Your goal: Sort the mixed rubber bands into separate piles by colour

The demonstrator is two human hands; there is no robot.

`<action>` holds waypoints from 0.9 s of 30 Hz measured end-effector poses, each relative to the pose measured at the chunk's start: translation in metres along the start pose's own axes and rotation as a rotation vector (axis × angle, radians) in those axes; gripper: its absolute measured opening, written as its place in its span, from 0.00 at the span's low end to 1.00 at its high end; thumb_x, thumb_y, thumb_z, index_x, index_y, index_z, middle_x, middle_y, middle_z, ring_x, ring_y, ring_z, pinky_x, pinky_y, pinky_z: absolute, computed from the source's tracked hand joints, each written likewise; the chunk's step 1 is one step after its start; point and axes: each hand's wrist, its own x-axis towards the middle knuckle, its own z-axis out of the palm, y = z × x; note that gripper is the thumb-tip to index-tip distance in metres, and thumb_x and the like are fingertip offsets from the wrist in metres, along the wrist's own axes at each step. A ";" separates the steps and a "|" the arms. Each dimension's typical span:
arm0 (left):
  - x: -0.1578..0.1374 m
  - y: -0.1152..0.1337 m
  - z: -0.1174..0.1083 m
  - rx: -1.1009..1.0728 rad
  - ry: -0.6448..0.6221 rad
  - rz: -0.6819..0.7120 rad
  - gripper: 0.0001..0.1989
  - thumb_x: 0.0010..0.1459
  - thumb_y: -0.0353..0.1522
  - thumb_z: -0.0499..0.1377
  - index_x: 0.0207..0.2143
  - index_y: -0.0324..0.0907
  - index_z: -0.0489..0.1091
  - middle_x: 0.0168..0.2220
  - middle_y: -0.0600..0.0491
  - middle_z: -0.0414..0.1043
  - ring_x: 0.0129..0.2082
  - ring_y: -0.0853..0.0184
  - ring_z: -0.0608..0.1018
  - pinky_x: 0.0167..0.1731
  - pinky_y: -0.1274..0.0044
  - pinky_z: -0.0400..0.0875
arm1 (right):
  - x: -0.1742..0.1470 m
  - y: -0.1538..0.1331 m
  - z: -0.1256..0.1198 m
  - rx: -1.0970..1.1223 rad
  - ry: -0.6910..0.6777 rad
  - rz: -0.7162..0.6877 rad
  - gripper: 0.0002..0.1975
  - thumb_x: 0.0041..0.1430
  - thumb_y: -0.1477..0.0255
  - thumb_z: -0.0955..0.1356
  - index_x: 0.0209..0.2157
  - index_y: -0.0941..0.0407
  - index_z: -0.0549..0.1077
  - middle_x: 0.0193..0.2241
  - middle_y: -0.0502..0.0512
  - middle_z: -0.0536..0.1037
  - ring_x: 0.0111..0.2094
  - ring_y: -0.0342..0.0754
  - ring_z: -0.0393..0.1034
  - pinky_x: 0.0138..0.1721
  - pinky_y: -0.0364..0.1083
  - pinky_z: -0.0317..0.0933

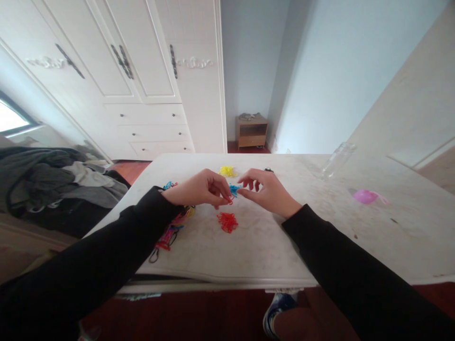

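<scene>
My left hand [208, 188] is closed, with a small red rubber band [230, 201] pinched at its fingertips. Facing it, my right hand [266, 190] has its thumb and fingers apart and holds nothing that I can see. A small pile of blue rubber bands [233, 190] lies between the two hands, close to the right fingertips. Nearer to me is a pile of red rubber bands [227, 222], and beyond the hands a yellow pile [228, 171]. Under and beside my left forearm spreads a heap of mixed-colour bands [172, 232], partly hidden by the sleeve.
The white table [256, 255] carries a few black bands [269, 170] behind my right hand. Farther right, a clear glass bottle [337, 160] and a pink pouch-like object [366, 196] rest on it. Clothes [60, 175] are piled left of the table. A white wardrobe [149, 85] stands behind.
</scene>
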 end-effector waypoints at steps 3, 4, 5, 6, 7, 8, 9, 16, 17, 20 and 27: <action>-0.006 0.004 -0.003 0.238 -0.103 0.072 0.04 0.53 0.31 0.69 0.32 0.39 0.82 0.17 0.57 0.71 0.15 0.77 0.67 0.16 0.84 0.58 | -0.001 0.002 -0.002 -0.022 0.022 0.009 0.03 0.58 0.73 0.73 0.36 0.56 0.77 0.30 0.50 0.76 0.28 0.42 0.66 0.33 0.44 0.62; -0.007 0.006 -0.003 0.282 -0.130 0.100 0.04 0.54 0.30 0.69 0.32 0.40 0.83 0.17 0.57 0.70 0.16 0.77 0.65 0.17 0.83 0.56 | -0.001 0.002 -0.003 -0.024 0.022 0.010 0.03 0.58 0.74 0.72 0.35 0.56 0.77 0.30 0.50 0.75 0.28 0.42 0.66 0.33 0.44 0.62; -0.007 0.007 -0.003 0.304 -0.154 0.127 0.04 0.54 0.30 0.68 0.33 0.41 0.83 0.19 0.56 0.72 0.17 0.77 0.64 0.17 0.83 0.56 | -0.001 0.001 -0.003 -0.027 0.020 0.012 0.02 0.58 0.75 0.72 0.35 0.56 0.76 0.30 0.50 0.75 0.28 0.42 0.66 0.33 0.44 0.62; -0.007 0.008 -0.002 0.309 -0.178 0.151 0.04 0.54 0.30 0.68 0.33 0.41 0.83 0.22 0.54 0.75 0.18 0.77 0.64 0.18 0.83 0.57 | -0.001 0.001 -0.003 -0.030 0.017 0.012 0.02 0.58 0.76 0.71 0.35 0.57 0.76 0.30 0.49 0.75 0.28 0.42 0.66 0.33 0.44 0.61; -0.007 0.008 -0.001 0.305 -0.202 0.171 0.05 0.54 0.29 0.67 0.34 0.42 0.83 0.26 0.52 0.78 0.19 0.76 0.65 0.18 0.83 0.57 | -0.001 0.000 -0.003 -0.033 0.013 0.010 0.02 0.58 0.76 0.71 0.35 0.57 0.76 0.30 0.49 0.74 0.28 0.42 0.66 0.33 0.44 0.61; -0.006 0.009 -0.001 0.298 -0.221 0.185 0.06 0.54 0.29 0.67 0.36 0.42 0.83 0.31 0.51 0.80 0.20 0.76 0.65 0.18 0.82 0.58 | -0.002 -0.001 -0.003 -0.038 0.008 0.008 0.02 0.58 0.77 0.70 0.35 0.57 0.76 0.30 0.49 0.74 0.29 0.42 0.66 0.34 0.44 0.61; -0.006 0.009 0.000 0.292 -0.232 0.193 0.07 0.54 0.28 0.66 0.37 0.42 0.83 0.34 0.50 0.81 0.21 0.76 0.65 0.18 0.82 0.58 | -0.002 -0.001 -0.003 -0.042 0.002 0.006 0.03 0.58 0.77 0.70 0.34 0.57 0.76 0.30 0.49 0.74 0.29 0.42 0.66 0.34 0.44 0.61; -0.006 0.013 -0.009 0.311 -0.168 0.133 0.07 0.55 0.33 0.67 0.36 0.43 0.83 0.34 0.50 0.81 0.19 0.76 0.63 0.20 0.79 0.59 | -0.001 -0.002 -0.004 -0.060 -0.012 0.007 0.04 0.57 0.79 0.68 0.32 0.57 0.76 0.29 0.50 0.73 0.29 0.42 0.65 0.33 0.44 0.60; -0.007 0.013 -0.013 0.323 -0.126 0.116 0.07 0.55 0.34 0.67 0.35 0.43 0.83 0.33 0.50 0.81 0.19 0.76 0.64 0.20 0.79 0.58 | -0.001 -0.001 -0.004 -0.065 -0.013 0.012 0.05 0.57 0.80 0.68 0.32 0.57 0.76 0.29 0.50 0.73 0.29 0.42 0.65 0.33 0.44 0.60; -0.010 0.010 -0.033 0.377 0.064 0.059 0.08 0.55 0.37 0.67 0.33 0.42 0.82 0.24 0.53 0.75 0.19 0.74 0.63 0.20 0.79 0.55 | 0.000 0.000 -0.004 -0.080 -0.010 0.026 0.04 0.56 0.79 0.68 0.31 0.57 0.75 0.28 0.49 0.72 0.28 0.42 0.65 0.33 0.44 0.59; -0.024 -0.002 -0.081 0.495 0.032 -0.146 0.11 0.50 0.40 0.71 0.29 0.40 0.80 0.20 0.55 0.71 0.21 0.72 0.69 0.25 0.78 0.60 | -0.001 0.005 -0.003 -0.094 -0.012 0.016 0.04 0.55 0.79 0.69 0.30 0.57 0.75 0.27 0.50 0.73 0.28 0.43 0.65 0.33 0.45 0.59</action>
